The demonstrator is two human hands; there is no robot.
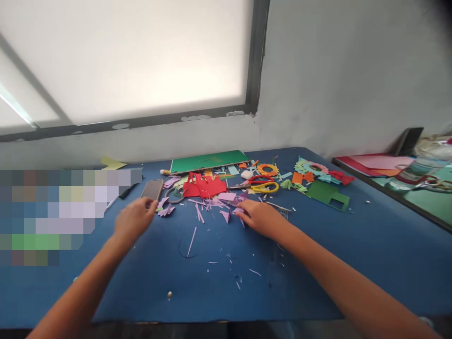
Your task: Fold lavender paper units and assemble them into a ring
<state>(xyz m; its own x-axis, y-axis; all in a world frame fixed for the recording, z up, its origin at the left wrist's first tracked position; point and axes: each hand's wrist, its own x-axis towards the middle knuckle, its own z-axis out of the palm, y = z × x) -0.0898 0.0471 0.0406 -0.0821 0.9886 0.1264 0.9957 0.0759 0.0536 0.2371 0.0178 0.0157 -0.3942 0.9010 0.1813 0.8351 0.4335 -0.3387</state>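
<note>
table [148, 278], phone [153, 188] lengthwise toward wall [197, 135]

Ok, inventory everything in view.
lilac scraps: many, lilac, centre
red paper: uncounted, red, beyond scraps
phone: one, dark, left
board: one, green, back
scissors: count unclear, yellow and red, centre
paper ring: one, orange, beyond scissors
lump: one, white, beside scissors
holed sheet: one, green, right
pastel cutouts: several, mixed, right
sheets: several, pink and red, far right
bottle: one, clear, far right
table: one, blue, underneath
window: one, white, back left
left hand: one, bare, near phone
right hand: one, bare, at scraps
</note>
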